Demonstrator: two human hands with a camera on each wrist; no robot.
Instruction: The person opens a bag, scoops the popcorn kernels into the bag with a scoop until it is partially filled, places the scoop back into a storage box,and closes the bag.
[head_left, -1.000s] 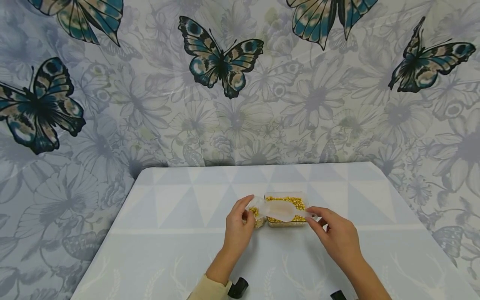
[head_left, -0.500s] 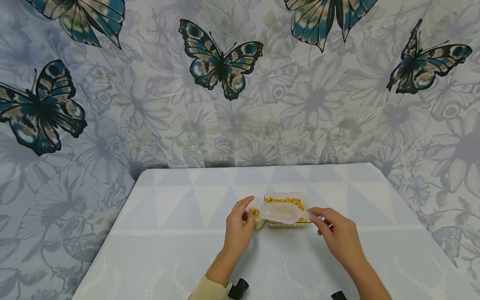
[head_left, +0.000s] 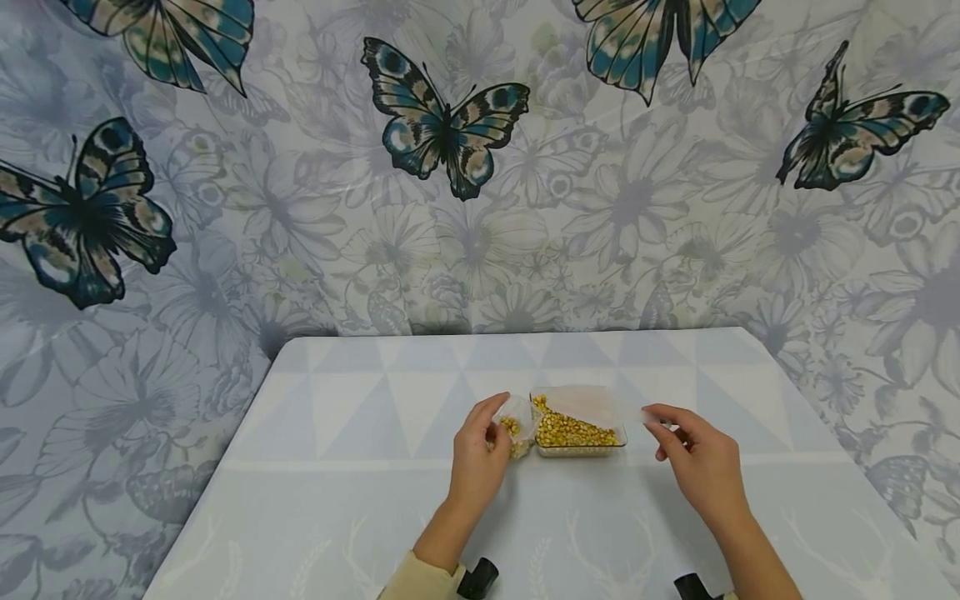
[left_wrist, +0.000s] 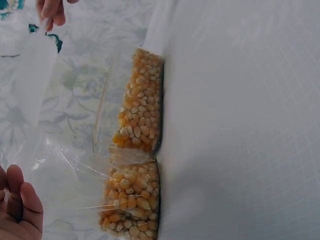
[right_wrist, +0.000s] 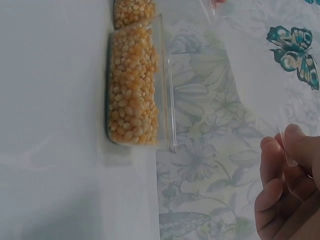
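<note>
My right hand [head_left: 697,454] pinches the handle of a translucent white scoop [right_wrist: 255,75], seen raised over a clear box [right_wrist: 172,120] of yellow corn kernels [head_left: 573,432]. Whether anything lies in the scoop I cannot tell. My left hand [head_left: 480,454] holds the upper edge of a clear plastic bag [left_wrist: 70,162], which stands touching the box's left end. Corn kernels [left_wrist: 130,200] fill the bag's lower part. In the left wrist view, the scoop's front end reaches toward the bag's mouth.
The box and bag stand on a pale patterned table [head_left: 337,517]. Behind it hangs a cloth [head_left: 300,208] printed with flowers and butterflies. Black wrist devices [head_left: 477,577] sit below both hands.
The right hand has moved right and slightly up with the scoop. The scoop has turned and now covers the back of the box, leaving the front kernels visible. The left hand stays put.
</note>
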